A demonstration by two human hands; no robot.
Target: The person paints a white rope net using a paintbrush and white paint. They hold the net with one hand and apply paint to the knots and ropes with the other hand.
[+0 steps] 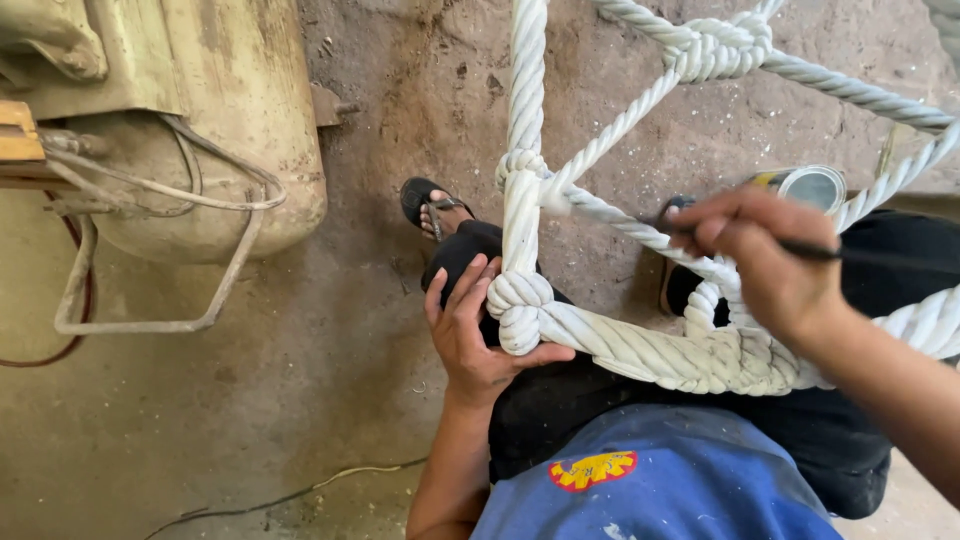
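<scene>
open rope net (640, 350) gaps, tank (220, 130) blocking left

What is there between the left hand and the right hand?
In the head view, the white rope net spans between the left hand, cupping a knot, and the right hand.
</scene>
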